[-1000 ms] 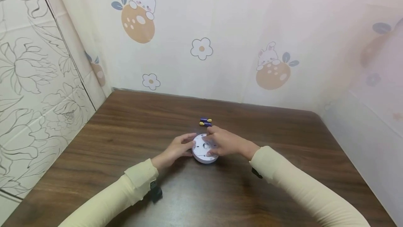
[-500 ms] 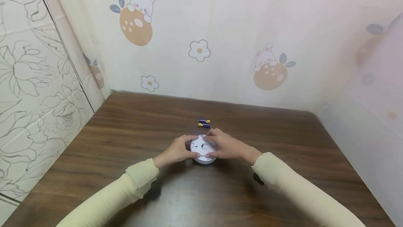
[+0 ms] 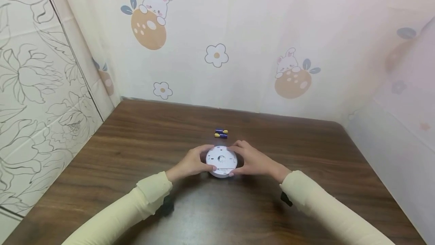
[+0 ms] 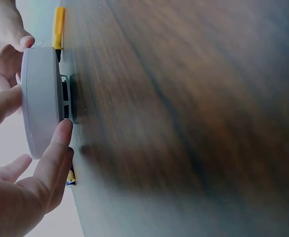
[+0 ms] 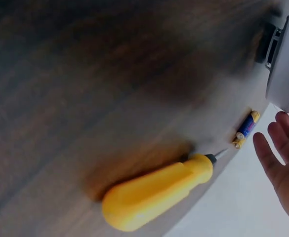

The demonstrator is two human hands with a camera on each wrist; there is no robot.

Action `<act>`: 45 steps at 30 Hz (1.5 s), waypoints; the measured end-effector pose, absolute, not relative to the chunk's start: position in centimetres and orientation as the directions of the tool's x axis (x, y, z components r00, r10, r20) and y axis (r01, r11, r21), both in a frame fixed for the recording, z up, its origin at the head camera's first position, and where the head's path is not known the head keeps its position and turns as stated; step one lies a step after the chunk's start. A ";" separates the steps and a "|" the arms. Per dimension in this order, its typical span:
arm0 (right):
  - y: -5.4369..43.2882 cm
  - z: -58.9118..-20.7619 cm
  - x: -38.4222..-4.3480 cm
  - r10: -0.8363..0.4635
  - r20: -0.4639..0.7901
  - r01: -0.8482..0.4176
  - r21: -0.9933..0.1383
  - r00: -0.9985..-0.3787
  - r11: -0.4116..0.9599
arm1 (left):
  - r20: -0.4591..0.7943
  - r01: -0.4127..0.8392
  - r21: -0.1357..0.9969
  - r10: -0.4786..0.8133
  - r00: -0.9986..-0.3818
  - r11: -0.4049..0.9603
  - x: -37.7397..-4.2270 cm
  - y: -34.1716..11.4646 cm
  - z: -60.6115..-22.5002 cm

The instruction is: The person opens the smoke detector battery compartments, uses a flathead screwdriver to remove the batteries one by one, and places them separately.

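Note:
A round white smoke detector sits vents-down on the table, its flat back with a central hole facing up. My left hand grips its left rim, thumb at the front and fingers round the far side. On the right rim, my right hand holds it between thumb and a finger; its other fingers spread apart from it in the right wrist view. Dark vents show beneath the body in the left wrist view. A yellow-handled screwdriver lies near my right hand, unseen in the head view.
Two blue-and-yellow batteries lie side by side just beyond the detector. The brown wooden table ends at a patterned curtain behind, with more hanging cloth at both sides.
My right hand has moved right, from over the detector's back to its right rim, uncovering more of the surface. My left thumb has shifted toward the front of the rim.

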State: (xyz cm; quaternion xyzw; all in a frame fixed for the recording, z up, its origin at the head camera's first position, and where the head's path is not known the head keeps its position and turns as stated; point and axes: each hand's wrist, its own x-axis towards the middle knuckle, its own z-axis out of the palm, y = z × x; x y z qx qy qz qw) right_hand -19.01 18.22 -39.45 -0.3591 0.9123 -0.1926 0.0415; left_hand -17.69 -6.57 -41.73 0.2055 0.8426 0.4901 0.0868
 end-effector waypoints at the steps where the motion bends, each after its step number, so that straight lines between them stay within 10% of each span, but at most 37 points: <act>1: 18.2 -39.5 -19.0 -0.666 0.063 -0.634 -0.385 -0.743 0.671 | 0.057 0.260 0.865 0.430 -0.901 0.430 -17.7 -6.6 -41.8; 45: 18.7 -40.5 -19.0 -0.646 0.131 -0.631 -0.427 -0.752 0.648 | 0.106 0.308 0.847 0.430 -0.897 0.433 -18.2 -7.1 -42.3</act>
